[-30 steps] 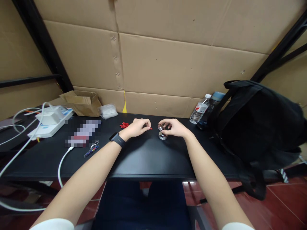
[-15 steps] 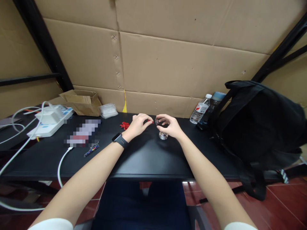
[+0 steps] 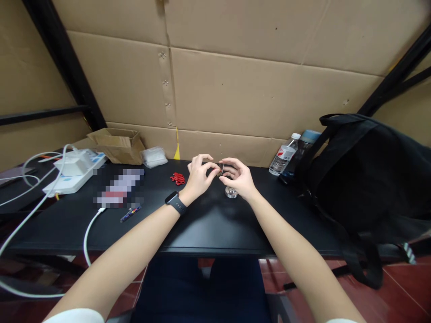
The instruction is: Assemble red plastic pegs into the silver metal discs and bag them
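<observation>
My right hand (image 3: 239, 178) holds a thin round disc (image 3: 221, 169) on edge between thumb and fingers, above the table. The disc looks clear or shiny. My left hand (image 3: 200, 174), with a dark watch on its wrist, has thumb and index finger pinched against the disc's near face. A hint of red shows at those fingertips; the small piece there is mostly hidden. Just below my right hand, a small round clear dish (image 3: 231, 192) rests on the black table. A pile of small red pieces (image 3: 178, 178) lies left of my left hand.
On the left are a power strip (image 3: 76, 172) with white cables, a blurred-out flat item (image 3: 123, 186), and a small patterned tool (image 3: 130, 214). An open cardboard box (image 3: 117, 146) and plastic bag (image 3: 155, 157) stand behind. Bottles (image 3: 284, 154) and a black backpack (image 3: 367, 179) occupy the right.
My left hand has moved right, bringing its pinched fingertips and the small red piece up to the disc. My right hand still holds the disc. The view has shifted slightly.
</observation>
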Tool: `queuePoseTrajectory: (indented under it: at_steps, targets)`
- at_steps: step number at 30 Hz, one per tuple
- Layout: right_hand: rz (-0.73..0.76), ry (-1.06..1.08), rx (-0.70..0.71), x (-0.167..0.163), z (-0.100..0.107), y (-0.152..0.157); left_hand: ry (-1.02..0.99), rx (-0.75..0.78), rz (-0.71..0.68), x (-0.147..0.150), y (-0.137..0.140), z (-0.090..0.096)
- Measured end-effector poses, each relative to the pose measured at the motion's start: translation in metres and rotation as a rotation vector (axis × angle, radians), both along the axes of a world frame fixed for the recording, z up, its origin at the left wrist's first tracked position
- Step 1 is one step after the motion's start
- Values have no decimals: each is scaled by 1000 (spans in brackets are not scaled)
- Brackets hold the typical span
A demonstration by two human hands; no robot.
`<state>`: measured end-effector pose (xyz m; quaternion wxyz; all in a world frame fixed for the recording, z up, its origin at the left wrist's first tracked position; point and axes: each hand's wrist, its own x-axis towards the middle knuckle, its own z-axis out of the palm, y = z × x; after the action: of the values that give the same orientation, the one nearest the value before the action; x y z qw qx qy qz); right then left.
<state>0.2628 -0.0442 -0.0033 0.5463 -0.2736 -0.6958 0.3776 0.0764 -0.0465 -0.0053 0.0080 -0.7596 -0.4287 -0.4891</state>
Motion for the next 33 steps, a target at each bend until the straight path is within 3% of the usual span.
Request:
queuePoseTrajectory:
  at_steps: [15,23,33]
  targets:
    - [-34,46,-26,-4,-4,-2,148,118,39,0,-7,4]
    - [-52,49,-92,-5,-8,4,52,82,34,0,-5,5]
    - [-195,-250,183,3,0,2,46,72,-69,-4,0,4]
